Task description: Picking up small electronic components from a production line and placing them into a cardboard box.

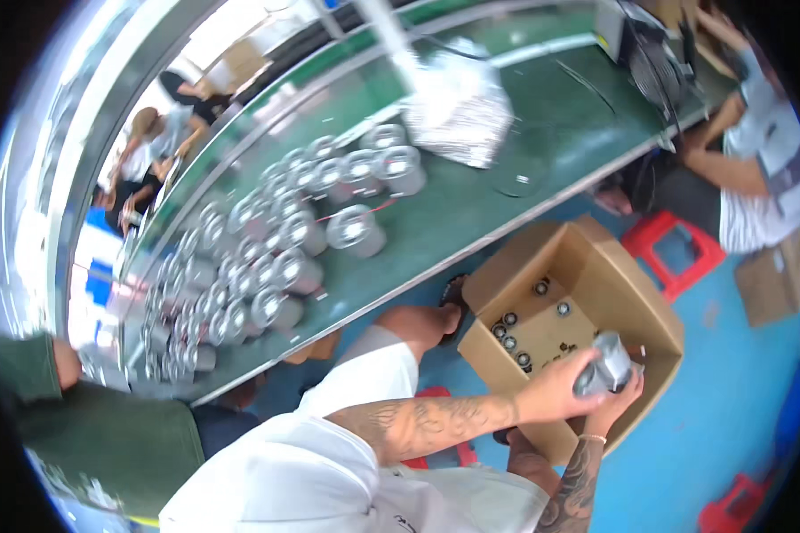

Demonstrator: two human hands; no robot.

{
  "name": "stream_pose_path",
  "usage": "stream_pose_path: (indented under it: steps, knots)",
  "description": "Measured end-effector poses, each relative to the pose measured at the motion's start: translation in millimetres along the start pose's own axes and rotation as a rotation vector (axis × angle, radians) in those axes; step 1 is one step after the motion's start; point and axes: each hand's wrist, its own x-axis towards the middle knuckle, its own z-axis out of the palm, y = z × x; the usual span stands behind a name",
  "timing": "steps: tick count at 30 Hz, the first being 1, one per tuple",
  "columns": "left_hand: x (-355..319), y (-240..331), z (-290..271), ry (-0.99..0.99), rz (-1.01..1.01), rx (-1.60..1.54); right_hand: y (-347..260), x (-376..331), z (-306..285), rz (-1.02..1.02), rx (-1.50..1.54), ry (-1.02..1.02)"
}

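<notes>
Both my hands hold one silver metal cylinder (606, 366) over an open cardboard box (596, 266) that stands on the blue floor. My left hand (556, 389) grips it from the left, at the end of my tattooed forearm. My right hand (615, 410) cups it from below. Several small round metal parts (523, 330) lie on the bottom of the box, under and to the left of the cylinder.
A long green workbench (471, 204) carries several silver cylinders (284, 244) and a clear plastic bag (458, 107). A person in a green shirt (107, 435) sits at my left and another person (764, 151) at the right. Red stools (671, 249) stand beside the box.
</notes>
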Motion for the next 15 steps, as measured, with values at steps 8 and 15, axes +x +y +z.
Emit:
stream_pose_path:
  steps: [8,15]
  knots:
    - [-161.4,150.2,-202.3,0.104,0.293,0.393,-283.5,23.0,-18.2,-0.456,0.263,-0.182]
    - [-170.8,157.7,-276.0,0.225,0.301,0.883,-406.6,84.9,21.0,-0.836,0.003,-0.506]
